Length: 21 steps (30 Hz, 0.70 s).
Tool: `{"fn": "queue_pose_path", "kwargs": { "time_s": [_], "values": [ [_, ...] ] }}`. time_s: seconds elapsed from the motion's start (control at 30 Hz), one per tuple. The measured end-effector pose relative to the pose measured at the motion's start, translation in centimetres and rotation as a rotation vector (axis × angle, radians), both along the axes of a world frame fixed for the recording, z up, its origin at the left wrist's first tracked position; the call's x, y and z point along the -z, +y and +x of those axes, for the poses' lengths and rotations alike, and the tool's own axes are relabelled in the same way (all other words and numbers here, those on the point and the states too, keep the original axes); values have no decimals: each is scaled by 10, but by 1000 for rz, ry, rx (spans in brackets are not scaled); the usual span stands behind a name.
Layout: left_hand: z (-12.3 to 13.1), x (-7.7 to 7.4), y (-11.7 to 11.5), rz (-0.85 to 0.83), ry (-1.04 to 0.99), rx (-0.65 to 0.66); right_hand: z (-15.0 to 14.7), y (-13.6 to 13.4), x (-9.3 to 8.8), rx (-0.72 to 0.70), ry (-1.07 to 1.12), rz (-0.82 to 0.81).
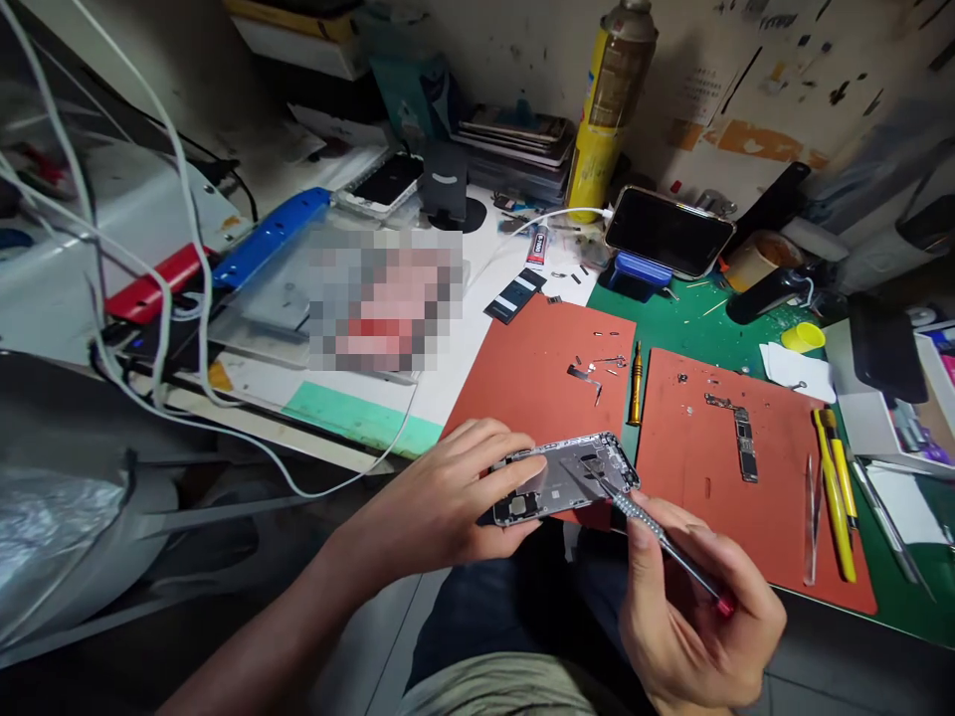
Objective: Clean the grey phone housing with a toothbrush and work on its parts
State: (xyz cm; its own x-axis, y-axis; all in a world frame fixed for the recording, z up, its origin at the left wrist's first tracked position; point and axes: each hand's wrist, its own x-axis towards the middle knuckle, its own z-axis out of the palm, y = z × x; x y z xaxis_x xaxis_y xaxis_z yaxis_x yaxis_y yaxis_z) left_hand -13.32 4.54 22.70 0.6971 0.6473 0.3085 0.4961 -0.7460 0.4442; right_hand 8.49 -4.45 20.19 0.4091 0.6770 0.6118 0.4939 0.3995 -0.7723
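My left hand grips a grey phone housing by its left end, just over the front edge of the bench. The inside of the housing faces up, with small parts along its rim. In my right hand is a slim metal screwdriver with a knurled shaft and a red end. Its tip reaches the inner face of the housing, near a dark patch; whether it sits in a screw cannot be made out. A logic board and tiny parts lie on the right orange mat.
A gold screwdriver lies between the mats. Tweezers and a yellow tool lie at right. Behind stand a propped phone and a yellow spray can. A white cable hangs over the bench edge at left.
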Motion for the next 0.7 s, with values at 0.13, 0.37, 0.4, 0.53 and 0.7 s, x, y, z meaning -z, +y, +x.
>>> {"fn": "queue_pose_path", "kwargs": {
  "time_s": [0.13, 0.37, 0.4, 0.53, 0.7],
  "values": [
    [3, 3, 5, 28, -12, 8, 4, 0, -2, -41, -171, -73],
    [2, 9, 5, 5, 3, 1, -2, 11, -10, -52, -390, -31],
    [2, 9, 5, 3, 0, 2, -3, 12, -10, -47, -409, -29],
    [2, 11, 5, 3, -17, 7, -4, 12, -5, -24, -433, -37],
    [2, 12, 5, 5, -17, 9, -3, 8, 0, -16, -433, -56]
  ]
}}
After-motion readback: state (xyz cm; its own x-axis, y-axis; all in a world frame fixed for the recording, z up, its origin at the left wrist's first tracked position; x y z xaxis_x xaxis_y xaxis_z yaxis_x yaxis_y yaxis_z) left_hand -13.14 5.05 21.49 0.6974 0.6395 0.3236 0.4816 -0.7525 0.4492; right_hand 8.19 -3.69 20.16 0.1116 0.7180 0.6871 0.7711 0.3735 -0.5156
